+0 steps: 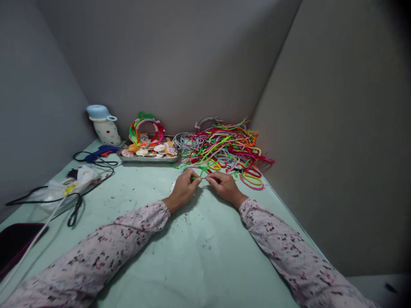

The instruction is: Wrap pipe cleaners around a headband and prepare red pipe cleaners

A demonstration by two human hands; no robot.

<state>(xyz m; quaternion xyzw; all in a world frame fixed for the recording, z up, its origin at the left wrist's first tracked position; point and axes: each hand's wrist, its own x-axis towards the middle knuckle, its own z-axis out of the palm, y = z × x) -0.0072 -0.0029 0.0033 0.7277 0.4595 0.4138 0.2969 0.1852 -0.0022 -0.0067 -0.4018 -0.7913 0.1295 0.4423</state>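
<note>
My left hand (185, 188) is closed in a pinch on a green pipe cleaner (193, 178), over the middle of the table. My right hand (226, 186) pinches a thin greyish strand whose short length shows between the two hands; I cannot tell whether it is wire or another pipe cleaner. A whitish round thing peeks out beside my left wrist, mostly hidden. Just beyond my fingers lies a tangled heap of colourful pipe cleaners (224, 145), with several loops at its near edge.
Shells and bent pipe-cleaner rings fill a metal tray (150, 160) at the back. Left of it stand a blue-capped bottle (107, 130) and a blue tool (102, 152). Black cable (77, 209), a plastic bag (85, 176) and a dark device (19, 244) lie along the left.
</note>
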